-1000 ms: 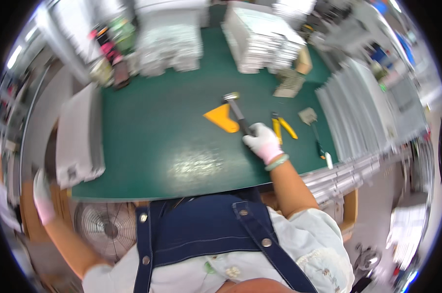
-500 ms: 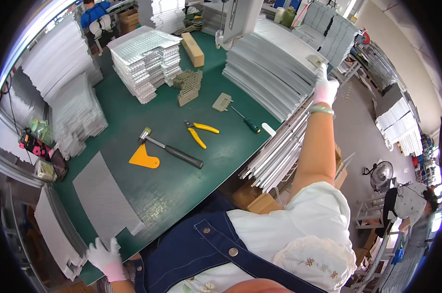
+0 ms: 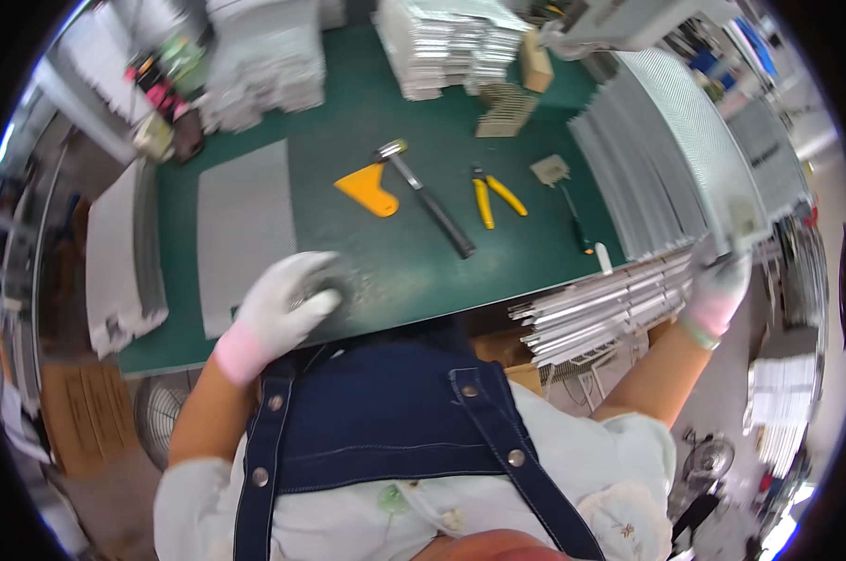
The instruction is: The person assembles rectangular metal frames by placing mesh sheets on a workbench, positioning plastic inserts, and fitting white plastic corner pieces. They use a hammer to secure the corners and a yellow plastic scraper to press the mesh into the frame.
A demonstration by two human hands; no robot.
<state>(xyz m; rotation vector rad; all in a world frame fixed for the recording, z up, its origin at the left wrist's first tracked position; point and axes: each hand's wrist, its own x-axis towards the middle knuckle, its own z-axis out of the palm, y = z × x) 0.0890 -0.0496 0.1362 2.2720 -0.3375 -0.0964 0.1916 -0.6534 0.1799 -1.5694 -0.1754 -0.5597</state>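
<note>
My left hand (image 3: 287, 301), in a white and pink glove, hovers over the near table edge with fingers curved apart and nothing in them. Beside it a grey, finely ribbed metal sheet (image 3: 245, 210) lies flat on the green table (image 3: 367, 276). At the right, my gloved right hand (image 3: 720, 280) is closed on the near corner of the top ribbed sheet (image 3: 689, 122), which bows over a tall stack of sheets (image 3: 629, 159). A small pale piece (image 3: 743, 221) rests by that corner. The right fingertips are blurred.
On the table lie an orange scraper (image 3: 372, 190), a hammer (image 3: 432, 206), yellow-handled cutters (image 3: 490, 198), a screwdriver (image 3: 577, 224) and a small beige plate (image 3: 550, 169). Sheet stacks stand at left (image 3: 119, 257) and back (image 3: 446, 42). Metal strips (image 3: 601, 309) sit below the right edge.
The view has swung, shifting the table. My left hand has come up from the table's near left corner and moved inward. My right hand has drawn closer and bent the top sheet's near end.
</note>
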